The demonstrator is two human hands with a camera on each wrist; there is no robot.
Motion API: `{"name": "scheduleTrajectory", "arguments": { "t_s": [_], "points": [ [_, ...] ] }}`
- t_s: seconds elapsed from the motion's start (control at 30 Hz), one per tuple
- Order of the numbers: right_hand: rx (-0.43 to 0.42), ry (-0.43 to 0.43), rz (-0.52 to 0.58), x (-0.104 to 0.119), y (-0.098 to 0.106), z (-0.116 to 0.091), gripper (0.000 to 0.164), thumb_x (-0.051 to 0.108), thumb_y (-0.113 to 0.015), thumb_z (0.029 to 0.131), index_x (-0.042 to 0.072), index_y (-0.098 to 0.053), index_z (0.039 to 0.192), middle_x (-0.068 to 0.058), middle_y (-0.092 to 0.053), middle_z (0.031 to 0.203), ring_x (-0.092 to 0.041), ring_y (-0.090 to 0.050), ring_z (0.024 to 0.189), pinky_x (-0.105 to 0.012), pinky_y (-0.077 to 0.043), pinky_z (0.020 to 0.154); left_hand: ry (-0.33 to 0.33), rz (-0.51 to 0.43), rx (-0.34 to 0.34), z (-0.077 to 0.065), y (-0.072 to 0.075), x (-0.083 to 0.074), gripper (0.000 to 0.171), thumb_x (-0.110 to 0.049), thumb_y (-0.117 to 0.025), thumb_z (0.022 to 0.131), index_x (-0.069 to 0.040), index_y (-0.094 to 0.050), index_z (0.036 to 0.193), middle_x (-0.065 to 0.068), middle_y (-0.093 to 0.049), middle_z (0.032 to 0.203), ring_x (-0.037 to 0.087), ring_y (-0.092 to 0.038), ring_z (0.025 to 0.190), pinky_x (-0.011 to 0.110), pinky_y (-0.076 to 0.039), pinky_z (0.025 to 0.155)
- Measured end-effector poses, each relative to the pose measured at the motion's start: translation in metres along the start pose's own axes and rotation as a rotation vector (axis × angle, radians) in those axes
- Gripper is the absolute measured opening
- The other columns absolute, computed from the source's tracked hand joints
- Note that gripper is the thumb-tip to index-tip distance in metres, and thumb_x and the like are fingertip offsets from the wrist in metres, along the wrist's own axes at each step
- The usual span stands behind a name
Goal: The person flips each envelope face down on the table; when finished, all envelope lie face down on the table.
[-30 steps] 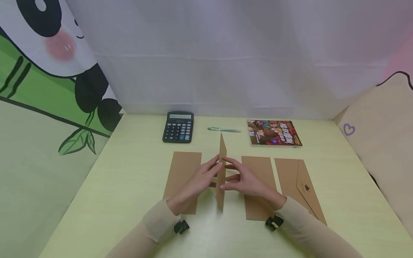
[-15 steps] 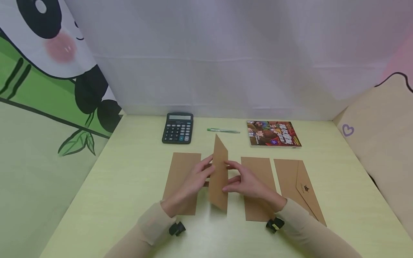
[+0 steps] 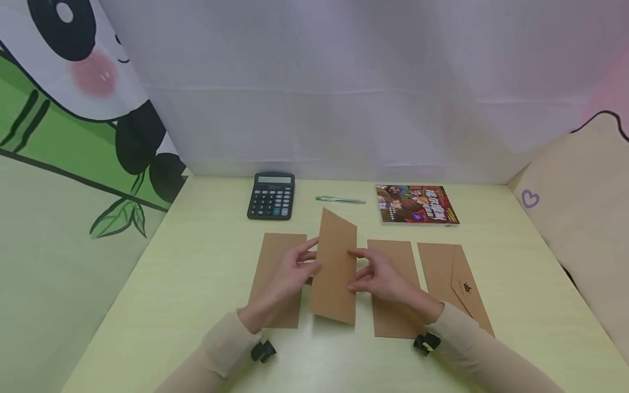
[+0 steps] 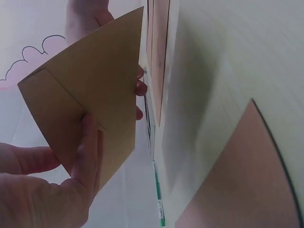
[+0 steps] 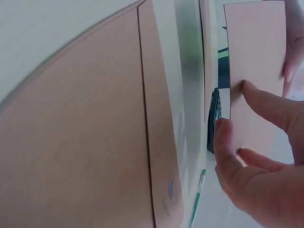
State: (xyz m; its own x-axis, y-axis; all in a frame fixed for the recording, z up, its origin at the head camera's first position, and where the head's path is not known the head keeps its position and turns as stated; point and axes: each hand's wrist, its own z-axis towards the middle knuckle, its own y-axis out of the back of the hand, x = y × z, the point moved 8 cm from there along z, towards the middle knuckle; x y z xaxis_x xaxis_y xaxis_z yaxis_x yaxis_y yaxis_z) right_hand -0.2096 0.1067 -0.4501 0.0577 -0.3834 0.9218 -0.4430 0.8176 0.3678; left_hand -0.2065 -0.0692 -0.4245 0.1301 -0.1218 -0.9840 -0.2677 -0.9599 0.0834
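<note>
Both hands hold a brown kraft envelope upright, tilted, over the middle of the table. Its plain face shows in the head view; the left wrist view shows the flap side. My left hand pinches the left edge, thumb in front and fingers behind. At the opposite edge, my right hand pinches it between thumb and fingers. One plain envelope lies flat under the left hand. Beside the right hand lie another plain envelope and one flap side up with a small crown print, partly covered by the right sleeve.
At the back of the table lie a black calculator, a green-tipped pen and a colourful book. A white cloth hangs behind. Small black devices sit at the wrists.
The held envelope has turned from nearly edge-on to showing its broad plain face. My left hand has shifted left, and my right hand slightly right, both keeping hold.
</note>
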Motion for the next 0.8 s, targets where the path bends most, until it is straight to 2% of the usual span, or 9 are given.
{"name": "scheduleTrajectory", "arguments": {
  "t_s": [0.27,0.37,0.57,0.8],
  "points": [
    [-0.037,0.023,-0.082,-0.002,0.006,-0.002,0.074,0.002,-0.084,0.07,0.001,-0.049,0.136,-0.018,-0.051,0.111,-0.016,-0.063,0.072,-0.028,-0.053,0.061,-0.023,0.02,-0.058,0.0,0.006,0.005,0.057,0.006,-0.066,0.085,-0.001,-0.047,0.139,0.019,-0.063,0.111,0.027,-0.066,0.088,0.036,-0.055,0.067],
    [-0.044,0.028,-0.124,-0.001,0.009,-0.003,0.073,0.004,-0.085,0.069,0.001,-0.051,0.135,-0.016,-0.053,0.106,-0.016,-0.062,0.071,-0.029,-0.053,0.059,-0.006,0.049,-0.067,0.001,0.008,0.008,0.058,0.009,-0.068,0.082,0.0,-0.05,0.137,0.017,-0.063,0.11,0.025,-0.066,0.087,0.035,-0.055,0.067],
    [-0.049,0.043,-0.221,0.0,0.012,-0.002,0.074,0.008,-0.086,0.069,-0.001,-0.052,0.134,-0.012,-0.055,0.094,-0.015,-0.059,0.068,-0.028,-0.051,0.056,0.01,0.166,-0.037,0.003,0.009,0.013,0.062,0.012,-0.07,0.077,0.003,-0.05,0.135,0.015,-0.062,0.112,0.022,-0.064,0.086,0.032,-0.055,0.065],
    [-0.052,0.026,-0.285,0.001,0.014,-0.001,0.074,0.008,-0.087,0.068,-0.002,-0.052,0.133,-0.01,-0.054,0.094,-0.015,-0.056,0.068,-0.028,-0.049,0.054,0.015,0.286,-0.005,0.007,0.01,0.019,0.067,0.01,-0.074,0.073,0.001,-0.051,0.135,0.009,-0.062,0.112,0.018,-0.063,0.084,0.029,-0.053,0.064]
  ]
}}
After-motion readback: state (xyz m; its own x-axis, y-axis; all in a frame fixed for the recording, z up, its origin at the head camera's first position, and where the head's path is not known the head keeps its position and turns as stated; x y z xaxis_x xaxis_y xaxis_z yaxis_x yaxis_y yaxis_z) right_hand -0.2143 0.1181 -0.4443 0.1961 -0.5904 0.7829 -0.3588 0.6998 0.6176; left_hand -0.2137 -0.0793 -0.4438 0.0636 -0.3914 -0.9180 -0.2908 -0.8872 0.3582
